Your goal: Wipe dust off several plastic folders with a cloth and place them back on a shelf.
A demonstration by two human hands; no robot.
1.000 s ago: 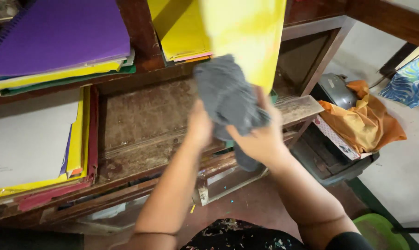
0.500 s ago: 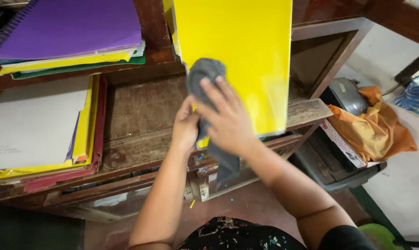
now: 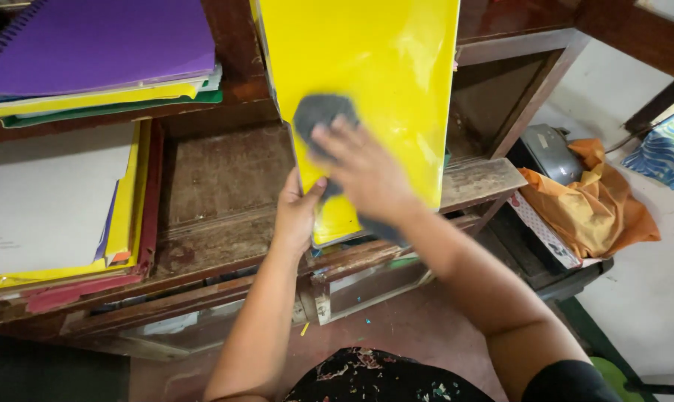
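A large glossy yellow folder (image 3: 381, 82) stands tilted against a worn wooden shelf (image 3: 218, 186). My left hand (image 3: 298, 212) grips the folder's lower left edge, thumb on its front. My right hand (image 3: 363, 175) presses a grey cloth (image 3: 318, 115) flat against the folder's face; part of the cloth trails below my wrist. The hand is blurred with motion.
A purple spiral notebook (image 3: 98, 41) tops a stack on the upper left shelf. White, yellow and red folders (image 3: 61, 201) lie at lower left. An orange cloth (image 3: 597, 205) and a grey object (image 3: 549, 152) sit in a box on the right. The floor below is reddish.
The yellow folder has come down in front of the shelf and now fills the centre. My right hand with the grey cloth moved up and left onto its face.
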